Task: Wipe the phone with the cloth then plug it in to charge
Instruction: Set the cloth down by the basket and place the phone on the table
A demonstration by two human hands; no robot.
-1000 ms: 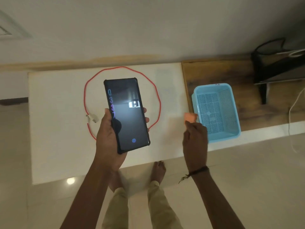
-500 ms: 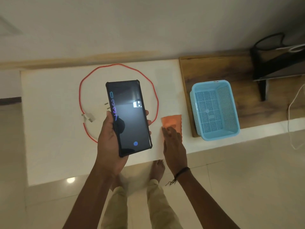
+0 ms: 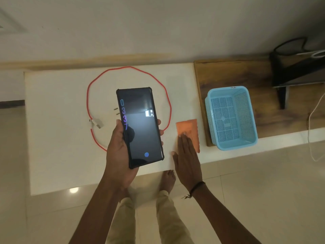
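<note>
A black phone (image 3: 139, 125) with its screen lit is held upright above the white table (image 3: 58, 124) in my left hand (image 3: 119, 152). An orange cloth (image 3: 189, 128) lies flat on the table to the phone's right. My right hand (image 3: 187, 159) rests flat with spread fingers on the cloth's near part. A red charging cable (image 3: 130, 67) loops on the table behind the phone, and its white plug end (image 3: 96, 122) lies to the phone's left. Two metal prongs (image 3: 116, 111) of a charger show beside the phone; the charger body is hidden.
A light blue plastic basket (image 3: 230, 118), with nothing in it, stands on a wooden board (image 3: 228, 74) to the right. A black stand (image 3: 292, 71) is at the far right, with a white wire (image 3: 312, 131) hanging down. My bare feet (image 3: 168, 180) are on the tiled floor.
My right hand carried the orange cloth from the basket's edge leftward and laid it on the table, and now presses flat on it. The phone stayed in my left hand.
</note>
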